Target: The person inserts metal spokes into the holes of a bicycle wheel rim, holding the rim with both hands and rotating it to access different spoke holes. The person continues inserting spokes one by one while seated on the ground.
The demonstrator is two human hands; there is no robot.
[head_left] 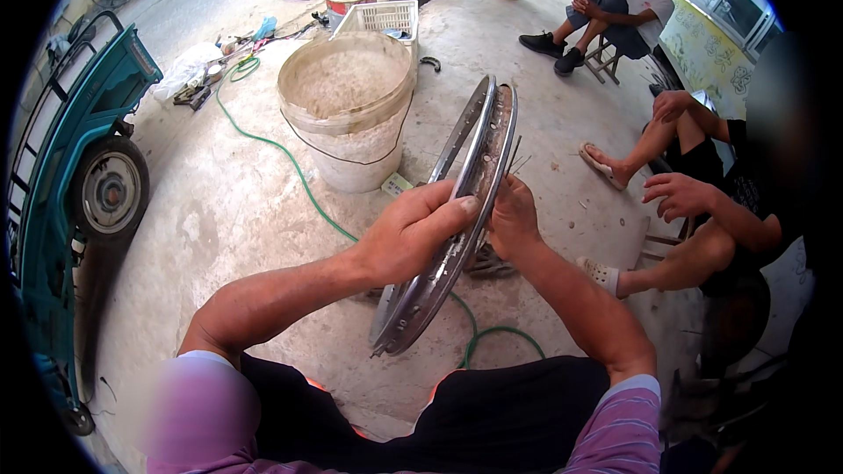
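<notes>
A metal wheel rim [493, 140] stands tilted, almost edge-on, in front of me above my lap. Its channel looks brown and rusty, with a row of small holes. My left hand [421, 230] is closed round the rim from the left, thumb pressed on the channel. On the opposite side, my right hand [515, 218] is closed against the rim, its fingertips partly hidden behind it. Thin wire-like spokes [518, 156] stick up beside the right fingers; whether those fingers grip one, I cannot tell.
Beyond the rim stands a large dirty white bucket [349, 105], with a white crate [395, 17] behind it. A green hose [294, 162] crosses the concrete floor. A teal cart [83, 123] is at left. Two people sit at right, one with a hand [680, 196] raised.
</notes>
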